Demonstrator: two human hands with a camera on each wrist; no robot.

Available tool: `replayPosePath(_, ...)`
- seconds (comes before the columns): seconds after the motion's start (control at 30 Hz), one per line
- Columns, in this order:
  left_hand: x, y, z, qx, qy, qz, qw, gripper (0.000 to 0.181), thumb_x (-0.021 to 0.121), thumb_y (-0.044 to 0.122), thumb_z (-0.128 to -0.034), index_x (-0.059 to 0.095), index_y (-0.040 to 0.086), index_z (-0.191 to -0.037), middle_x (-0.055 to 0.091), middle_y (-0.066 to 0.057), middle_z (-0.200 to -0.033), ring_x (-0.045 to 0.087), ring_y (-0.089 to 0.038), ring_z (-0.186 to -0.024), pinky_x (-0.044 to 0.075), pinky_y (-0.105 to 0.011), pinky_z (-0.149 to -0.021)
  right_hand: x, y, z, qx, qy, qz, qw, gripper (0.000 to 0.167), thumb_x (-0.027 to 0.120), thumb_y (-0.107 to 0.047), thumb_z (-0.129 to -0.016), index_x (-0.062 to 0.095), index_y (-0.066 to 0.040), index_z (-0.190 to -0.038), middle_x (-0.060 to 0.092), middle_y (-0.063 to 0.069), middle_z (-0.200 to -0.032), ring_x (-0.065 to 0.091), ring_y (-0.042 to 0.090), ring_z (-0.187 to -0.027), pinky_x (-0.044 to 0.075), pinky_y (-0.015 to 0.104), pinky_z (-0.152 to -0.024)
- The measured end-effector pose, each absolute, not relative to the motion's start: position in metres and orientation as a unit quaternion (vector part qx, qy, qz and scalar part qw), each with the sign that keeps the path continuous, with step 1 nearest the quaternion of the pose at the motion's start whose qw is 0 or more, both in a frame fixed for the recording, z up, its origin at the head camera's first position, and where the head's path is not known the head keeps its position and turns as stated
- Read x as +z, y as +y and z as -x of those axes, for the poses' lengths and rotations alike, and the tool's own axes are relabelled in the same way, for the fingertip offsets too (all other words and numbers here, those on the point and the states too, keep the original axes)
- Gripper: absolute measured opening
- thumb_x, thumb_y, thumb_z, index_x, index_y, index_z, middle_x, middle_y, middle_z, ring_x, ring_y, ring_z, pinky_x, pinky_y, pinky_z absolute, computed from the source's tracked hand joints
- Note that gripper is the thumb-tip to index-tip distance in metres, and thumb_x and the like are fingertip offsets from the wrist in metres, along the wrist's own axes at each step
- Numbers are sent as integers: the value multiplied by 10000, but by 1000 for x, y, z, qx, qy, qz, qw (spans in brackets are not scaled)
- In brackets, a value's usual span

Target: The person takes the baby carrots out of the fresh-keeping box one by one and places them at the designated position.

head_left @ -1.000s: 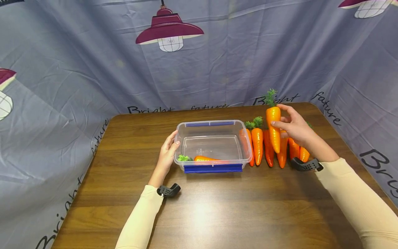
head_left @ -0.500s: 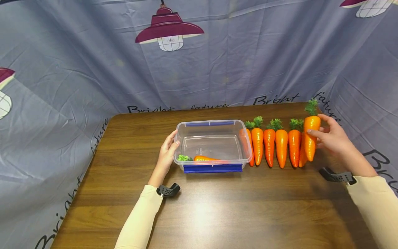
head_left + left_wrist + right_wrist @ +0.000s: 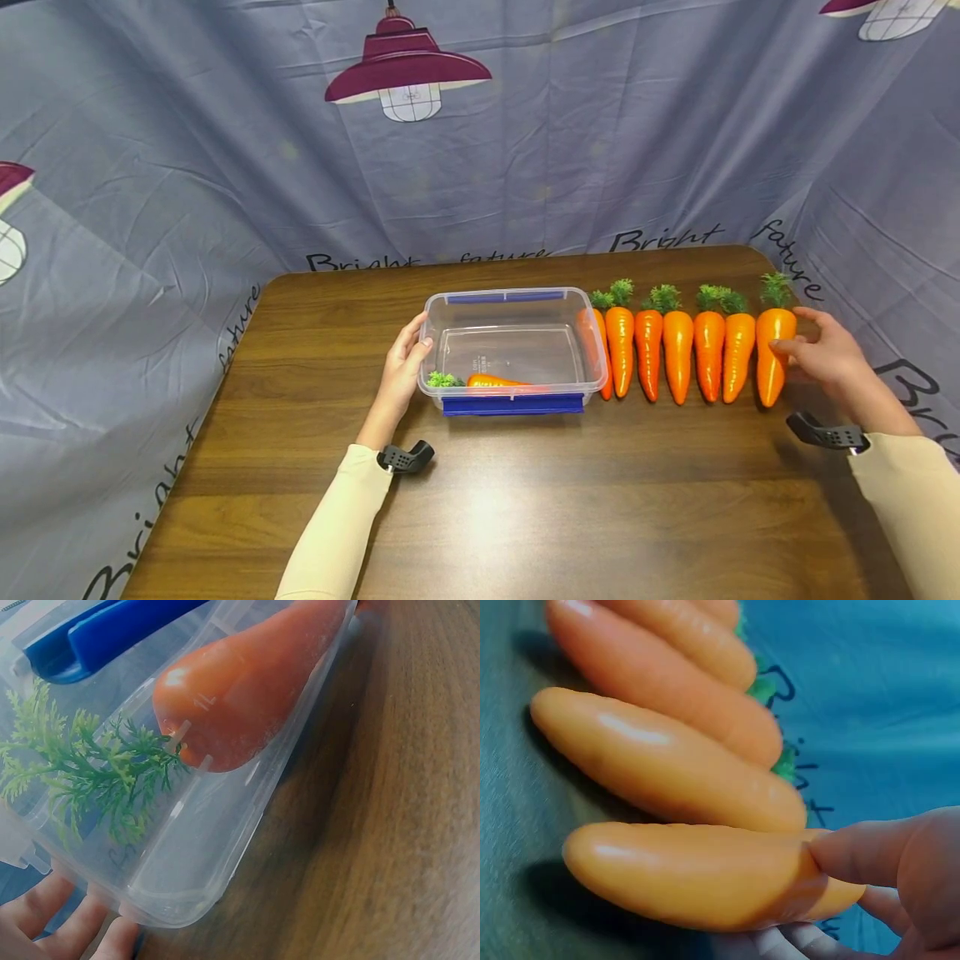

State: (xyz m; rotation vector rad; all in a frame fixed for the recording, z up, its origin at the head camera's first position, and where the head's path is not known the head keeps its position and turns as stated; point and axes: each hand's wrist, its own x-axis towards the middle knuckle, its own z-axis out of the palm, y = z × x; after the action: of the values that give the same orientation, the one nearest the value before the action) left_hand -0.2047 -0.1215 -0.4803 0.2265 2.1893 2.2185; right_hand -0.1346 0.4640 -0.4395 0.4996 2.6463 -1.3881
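A clear plastic container [image 3: 513,389] with blue clips stands on the wooden table. My left hand [image 3: 402,363] grips its left end, thumb near the rim. One carrot [image 3: 232,697] with a feathery green top lies inside along the near wall. On the right, my right hand [image 3: 828,354] pinches the upper part of the rightmost orange carrot [image 3: 772,367] between thumb and fingers. In the right wrist view that carrot [image 3: 682,877] is low over the table; whether it touches is hard to tell. Part of the fingers is hidden beneath it.
Several more carrots, including an orange one [image 3: 678,358] and a redder one [image 3: 648,356], form a row right of the container, tips toward me. The leftmost carrot is partly behind the container's wall. A printed grey-blue curtain [image 3: 525,167] hangs behind the table [image 3: 480,517].
My right hand has carried its carrot rightward past the others and lowered it to the row's right end. The left hand and the container have stayed put.
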Motion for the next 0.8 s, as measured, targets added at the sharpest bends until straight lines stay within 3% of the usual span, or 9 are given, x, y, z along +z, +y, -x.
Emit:
replayPosePath(0.13, -481, -123, 205, 709, 701, -73, 9, 515, 480, 55, -1030, 403, 34, -1539, 406, -208, -1603, 433, -376, -1434, 415, -481, -1145, -447, 468, 134, -452, 874, -167, 61, 821, 516, -150, -1031, -63, 134, -1539, 407, 477, -1268, 586, 15, -685, 635, 356, -651)
replayPosePath(0.23, -481, -123, 206, 709, 701, -74, 9, 517, 483, 58, -1030, 403, 37, -1540, 400, -202, -1609, 427, -377, -1441, 396, -512, -1156, -448, 470, 134, -462, 868, -170, 66, 817, 522, -131, -1027, -55, 135, -1541, 593, 194, -1005, 596, 40, -690, 640, 353, -664)
replayPosePath(0.3, -481, -123, 206, 707, 703, -75, 6, 517, 485, 57, -1028, 406, 33, -1538, 404, -199, -1608, 432, -367, -1439, 414, -429, -1141, -449, 471, 135, -470, 863, -174, 70, 817, 525, -128, -1027, -52, 127, -1545, 580, 8, -925, 607, 41, -697, 642, 357, -677)
replayPosePath(0.33, -481, -123, 206, 706, 704, -75, 4, 515, 487, 58, -1029, 408, 34, -1537, 406, -196, -1607, 434, -360, -1438, 421, -380, -1125, -450, 471, 135, -472, 861, -176, 72, 814, 521, -133, -1030, -53, 125, -1546, 572, -7, -934, 612, 34, -704, 644, 362, -684)
replayPosePath(0.37, -481, -123, 207, 705, 706, -75, 3, 515, 488, 57, -1028, 409, 31, -1536, 410, -199, -1604, 437, -357, -1435, 424, -333, -1107, -450, 471, 136, -472, 860, -178, 72, 812, 518, -141, -1034, -53, 123, -1548, 577, 11, -946, 613, 27, -708, 644, 366, -689)
replayPosePath(0.43, -481, -123, 207, 704, 706, -75, 1, 514, 492, 59, -1029, 412, 34, -1536, 415, -193, -1602, 440, -344, -1434, 423, -275, -1082, -451, 471, 136, -471, 860, -184, 72, 808, 508, -160, -1042, -56, 118, -1550, 572, 181, -1060, 607, 16, -709, 645, 375, -694)
replayPosePath(0.53, -481, -123, 206, 703, 707, -75, 2, 514, 494, 62, -1029, 411, 33, -1535, 413, -195, -1602, 440, -352, -1432, 429, -314, -1097, -452, 471, 136, -469, 859, -190, 74, 803, 491, -188, -1051, -58, 120, -1548, 383, 414, -1290, 596, -2, -708, 644, 389, -699)
replayPosePath(0.67, -482, -122, 206, 709, 701, -78, 5, 518, 490, 57, -1026, 404, 24, -1536, 419, -227, -1588, 447, -384, -1417, 424, -477, -1128, -451, 471, 134, -471, 856, -199, 79, 803, 485, -203, -1052, -55, 131, -1544, 305, 471, -1367, 584, -35, -701, 644, 398, -700)
replayPosePath(0.8, -482, -122, 206, 714, 695, -80, 4, 519, 487, 51, -1024, 404, 23, -1535, 421, -236, -1584, 449, -395, -1410, 411, -543, -1136, -450, 470, 131, -470, 855, -205, 76, 792, 476, -198, -1052, -46, 143, -1540, 294, 487, -1378, 581, -56, -689, 643, 391, -690)
